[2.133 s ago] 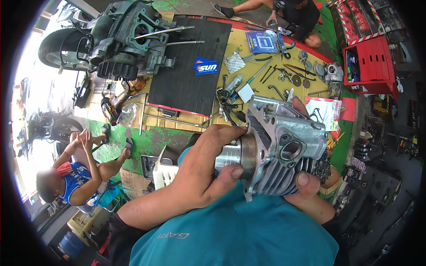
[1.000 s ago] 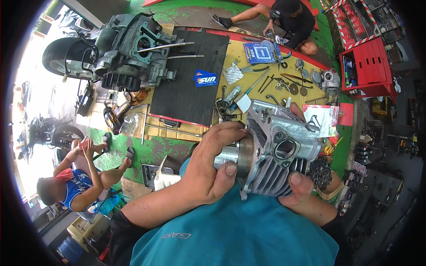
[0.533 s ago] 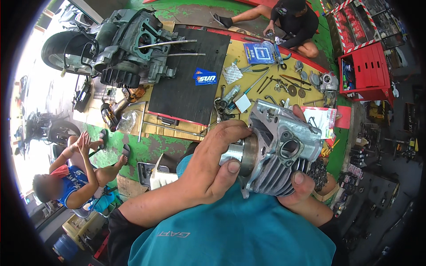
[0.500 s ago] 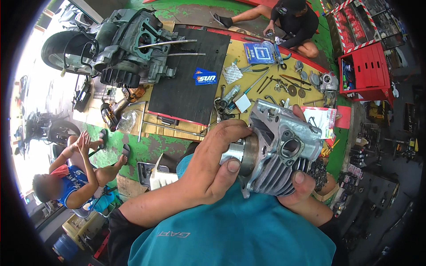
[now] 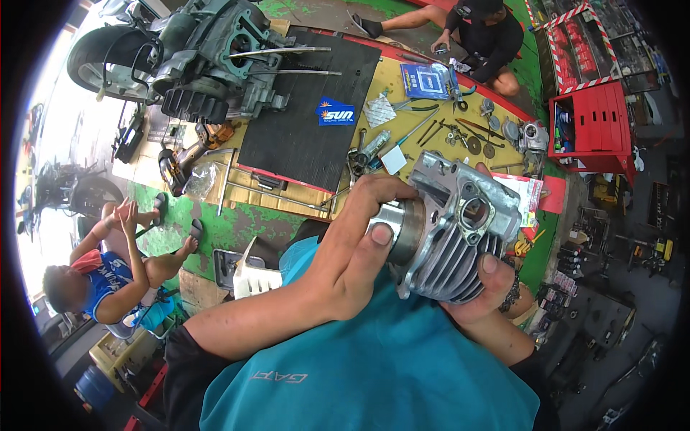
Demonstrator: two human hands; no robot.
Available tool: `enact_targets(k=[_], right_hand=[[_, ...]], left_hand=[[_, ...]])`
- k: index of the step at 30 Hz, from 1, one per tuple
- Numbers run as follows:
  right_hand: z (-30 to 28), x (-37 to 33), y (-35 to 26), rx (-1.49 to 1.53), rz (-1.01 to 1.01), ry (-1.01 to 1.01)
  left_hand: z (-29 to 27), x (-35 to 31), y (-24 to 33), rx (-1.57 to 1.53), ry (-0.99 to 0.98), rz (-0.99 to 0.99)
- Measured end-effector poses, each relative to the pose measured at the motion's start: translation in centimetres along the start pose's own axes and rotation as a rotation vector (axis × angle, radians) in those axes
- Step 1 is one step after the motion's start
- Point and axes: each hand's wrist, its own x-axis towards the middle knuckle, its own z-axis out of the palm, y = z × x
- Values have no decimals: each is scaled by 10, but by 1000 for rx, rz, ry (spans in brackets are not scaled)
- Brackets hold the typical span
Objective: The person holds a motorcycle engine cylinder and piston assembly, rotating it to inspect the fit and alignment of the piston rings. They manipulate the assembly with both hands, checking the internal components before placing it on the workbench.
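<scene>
A silver finned engine cylinder is held tilted in front of my chest. My right hand grips its far right side, thumb pressed near the fins and the other fingers mostly hidden behind it. A shiny piston sits partly inside the cylinder's protruding round sleeve, on the left. Closed round that piston is my left hand, with its thumb on the near side and its fingers over the top. How deep the piston reaches into the bore is hidden.
Beyond my hands, a low bench carries a black mat, a partly dismantled engine with long studs, a power drill, pliers and small parts. One person sits at the far side; another sits left. A red cabinet stands right.
The cylinder and both hands have shifted slightly right in view. My left thumb has moved up along the piston, and slightly less of the piston seems to show outside the sleeve.
</scene>
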Motion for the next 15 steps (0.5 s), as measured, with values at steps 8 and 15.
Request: enact_targets(k=[8, 15], right_hand=[[7, 8, 9, 0, -133, -16], [-10, 3, -11, 176, -47, -168]], left_hand=[[-3, -1, -9, -25, -31, 28], [-7, -10, -16, -152, -56, 227]])
